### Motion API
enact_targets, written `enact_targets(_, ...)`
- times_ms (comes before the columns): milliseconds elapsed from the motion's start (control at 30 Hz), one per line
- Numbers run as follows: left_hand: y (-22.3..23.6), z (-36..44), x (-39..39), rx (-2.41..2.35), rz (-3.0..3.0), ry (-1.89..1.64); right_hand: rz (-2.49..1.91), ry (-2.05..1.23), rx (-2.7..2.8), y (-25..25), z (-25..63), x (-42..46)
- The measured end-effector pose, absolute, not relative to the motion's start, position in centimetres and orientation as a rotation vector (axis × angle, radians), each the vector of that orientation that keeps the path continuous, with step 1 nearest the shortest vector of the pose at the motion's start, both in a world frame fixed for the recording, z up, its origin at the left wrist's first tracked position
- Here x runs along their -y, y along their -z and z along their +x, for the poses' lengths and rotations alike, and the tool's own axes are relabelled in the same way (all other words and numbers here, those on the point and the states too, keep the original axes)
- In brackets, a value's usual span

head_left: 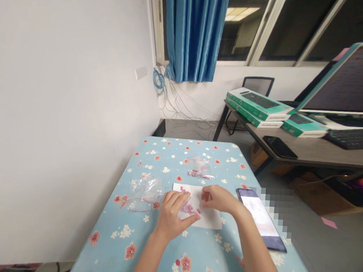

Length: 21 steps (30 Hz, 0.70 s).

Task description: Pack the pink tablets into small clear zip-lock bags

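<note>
A white sheet of paper (208, 219) lies on the table, with several small pink pieces like beads (189, 208) scattered over it. My left hand (171, 213) rests at the paper's left edge, thumb apart from the stretched fingers, partly covering the pink pieces. Over the right part of the paper is my right hand (216, 197), its fingers curled together near the thumb; what they hold, if anything, is too small to tell. Just beyond the paper sits a clear plastic bag (200, 166) containing more pink pieces.
Crumpled clear plastic bags (147, 187) lie left of the paper on the flowered tablecloth (126, 227). A phone with a lit screen (261, 217) lies to the right. Beside the table, a desk (309, 150) carries keyboard boxes (260, 104), a dark phone (279, 147) and a monitor (347, 80).
</note>
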<state>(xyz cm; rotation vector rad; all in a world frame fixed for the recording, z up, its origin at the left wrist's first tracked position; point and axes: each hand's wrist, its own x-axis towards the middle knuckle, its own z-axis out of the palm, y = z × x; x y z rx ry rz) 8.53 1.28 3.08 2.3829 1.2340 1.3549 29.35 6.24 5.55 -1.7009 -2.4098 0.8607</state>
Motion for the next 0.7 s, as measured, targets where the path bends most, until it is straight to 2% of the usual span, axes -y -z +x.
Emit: enact_targets(700, -2.5, 7.0, -2.3, -1.449, 2.307, -1.315, -1.787, -0.948, 2.461, -6.1, 28.6, -5.9)
